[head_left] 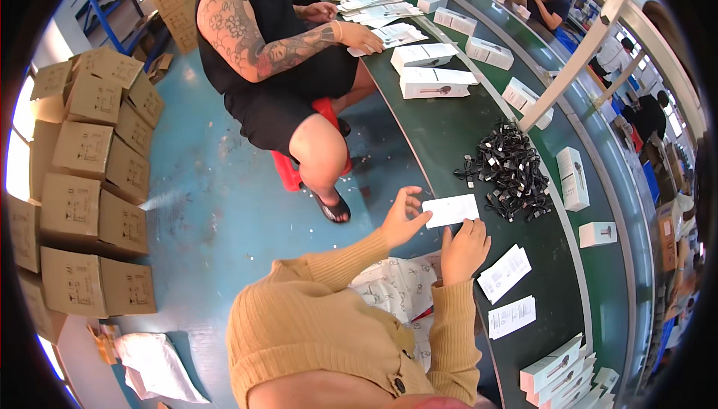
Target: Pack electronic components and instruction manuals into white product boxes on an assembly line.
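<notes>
In front of me at the belt's near edge is a flat white rectangular piece [451,211], which looks like a folded leaflet or a small flat box. My right hand [465,252] grips its lower right edge with the fingertips. At its left end is my left hand [404,218], thumb close against the edge and the other fingers apart. Just beyond, a heap of black cables [508,173] with metal plugs lies on the green belt. Two small stacks of printed leaflets, an upper one [505,273] and a lower one [512,317], rest to the right of my right hand.
White boxes [437,82] stand along the belt; several more [557,371] are grouped at lower right. A pale post [576,61] rises beside the cables. A co-worker sits on a red stool [284,170] at far left. Brown cartons [93,211] are stacked along the left.
</notes>
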Demonstrator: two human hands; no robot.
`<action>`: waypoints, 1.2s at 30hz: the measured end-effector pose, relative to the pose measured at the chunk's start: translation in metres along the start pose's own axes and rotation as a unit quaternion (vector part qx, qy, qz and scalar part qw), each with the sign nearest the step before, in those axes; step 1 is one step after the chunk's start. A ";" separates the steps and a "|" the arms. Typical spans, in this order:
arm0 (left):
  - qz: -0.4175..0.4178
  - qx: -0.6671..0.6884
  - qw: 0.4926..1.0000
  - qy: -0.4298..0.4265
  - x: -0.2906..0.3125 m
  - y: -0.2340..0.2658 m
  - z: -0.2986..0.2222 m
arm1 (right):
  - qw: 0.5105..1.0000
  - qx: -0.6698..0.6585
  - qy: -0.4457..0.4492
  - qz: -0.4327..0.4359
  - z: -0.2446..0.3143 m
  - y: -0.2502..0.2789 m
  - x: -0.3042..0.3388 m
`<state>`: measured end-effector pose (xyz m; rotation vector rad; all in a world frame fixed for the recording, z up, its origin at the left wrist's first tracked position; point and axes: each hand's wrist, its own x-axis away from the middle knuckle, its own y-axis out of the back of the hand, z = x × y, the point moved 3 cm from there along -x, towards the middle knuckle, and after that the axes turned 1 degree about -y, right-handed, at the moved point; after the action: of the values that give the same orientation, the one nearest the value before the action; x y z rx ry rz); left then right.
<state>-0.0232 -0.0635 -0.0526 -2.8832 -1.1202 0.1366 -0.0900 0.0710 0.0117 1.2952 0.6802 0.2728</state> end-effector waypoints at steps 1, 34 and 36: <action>-0.002 0.005 1.000 0.002 -0.005 -0.006 0.005 | 1.000 0.004 0.003 0.002 -0.003 -0.003 0.001; -0.030 -0.476 0.795 -0.376 -0.272 0.021 -0.076 | 0.996 0.039 0.069 -0.047 0.000 -0.031 0.012; -0.061 -0.517 0.803 -0.289 -0.309 0.017 -0.054 | 0.994 0.041 0.070 -0.073 -0.003 -0.037 0.013</action>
<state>-0.2330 -0.2855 0.0197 -3.8145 -1.9818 0.6121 -0.0882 0.0704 -0.0273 1.3052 0.9090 0.2189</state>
